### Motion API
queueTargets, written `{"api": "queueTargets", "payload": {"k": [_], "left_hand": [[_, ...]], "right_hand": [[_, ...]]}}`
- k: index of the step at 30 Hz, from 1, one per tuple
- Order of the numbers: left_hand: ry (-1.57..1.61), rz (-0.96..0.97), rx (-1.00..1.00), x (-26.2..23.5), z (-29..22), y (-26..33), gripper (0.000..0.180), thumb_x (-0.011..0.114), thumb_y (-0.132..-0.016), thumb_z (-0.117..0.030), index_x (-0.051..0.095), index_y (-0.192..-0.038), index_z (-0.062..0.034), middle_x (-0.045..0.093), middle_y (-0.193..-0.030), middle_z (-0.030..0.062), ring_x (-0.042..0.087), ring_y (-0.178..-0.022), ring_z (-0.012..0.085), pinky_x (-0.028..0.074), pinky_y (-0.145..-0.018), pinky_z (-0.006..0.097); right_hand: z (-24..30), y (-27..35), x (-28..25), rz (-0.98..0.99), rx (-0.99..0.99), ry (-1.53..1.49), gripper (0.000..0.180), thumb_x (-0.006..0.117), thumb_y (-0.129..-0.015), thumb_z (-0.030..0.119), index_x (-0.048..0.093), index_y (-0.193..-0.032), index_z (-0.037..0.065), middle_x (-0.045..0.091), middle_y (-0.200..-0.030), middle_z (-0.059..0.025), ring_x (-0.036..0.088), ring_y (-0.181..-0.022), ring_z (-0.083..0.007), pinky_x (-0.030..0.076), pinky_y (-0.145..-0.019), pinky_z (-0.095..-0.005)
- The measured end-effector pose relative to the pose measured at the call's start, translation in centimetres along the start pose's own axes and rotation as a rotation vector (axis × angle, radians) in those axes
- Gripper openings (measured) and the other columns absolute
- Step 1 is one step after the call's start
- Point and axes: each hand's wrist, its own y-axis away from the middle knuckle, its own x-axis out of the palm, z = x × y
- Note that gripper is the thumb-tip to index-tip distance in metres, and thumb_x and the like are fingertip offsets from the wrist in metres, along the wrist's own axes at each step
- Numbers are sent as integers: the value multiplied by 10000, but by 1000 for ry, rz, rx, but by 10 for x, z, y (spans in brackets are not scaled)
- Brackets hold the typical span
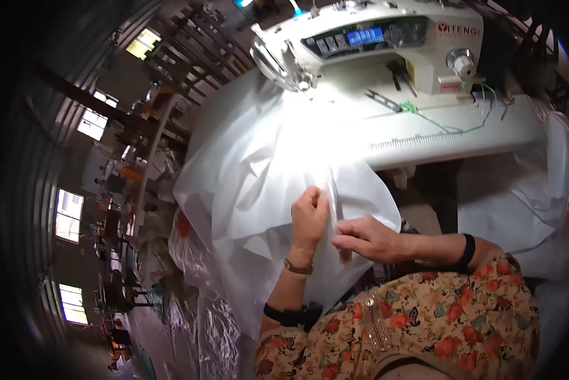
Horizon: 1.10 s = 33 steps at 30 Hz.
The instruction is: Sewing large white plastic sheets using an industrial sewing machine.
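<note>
A large sheet of thin white fabric (253,202) spreads over the sewing table and hangs down in front of me. My left hand (310,216) is closed on the fabric, beside a narrow folded edge that runs toward the sewing machine (373,41). Close by on the right, my right hand (370,239) has its fingers curled and pinches the same folded edge a little nearer to me. The machine's needle area is washed out by its bright lamp, so how the fabric lies there is hidden.
Thread snips (384,100) and green thread (414,109) lie on the machine bed. A ruler scale (417,140) runs along the table's front edge. More pale sheeting (512,209) hangs at the right. Shiny clear plastic (202,304) lies in a heap at the lower left.
</note>
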Motion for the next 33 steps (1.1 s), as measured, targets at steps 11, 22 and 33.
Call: {"api": "queueTargets", "payload": {"k": [11, 22, 33], "left_hand": [[489, 173, -234, -14, -26, 1, 164, 544, -987, -124, 625, -928, 6, 583, -724, -33, 485, -614, 10, 399, -539, 172], [618, 130, -362, -10, -24, 6, 162, 567, -991, -172, 589, -938, -20, 557, -707, -27, 504, -588, 31, 442, -516, 195], [617, 98, -332, -15, -23, 6, 164, 624, -950, -132, 590, -816, -43, 536, -676, -39, 474, -551, 18, 425, -490, 176]], "right_hand": [[2, -17, 3, 59, -150, 610, 286, 569, -940, 285, 511, -795, 45, 547, -586, -152, 581, -573, -361, 450, -576, -462], [-10, -20, 10, 162, -242, 816, 296, 564, -928, 243, 520, -715, 42, 546, -567, -121, 580, -519, -322, 479, -529, -420], [-17, 33, -61, -627, -43, 1181, 337, 708, -829, 304, 526, -766, 27, 547, -751, -145, 554, -682, -330, 420, -603, -414]]}}
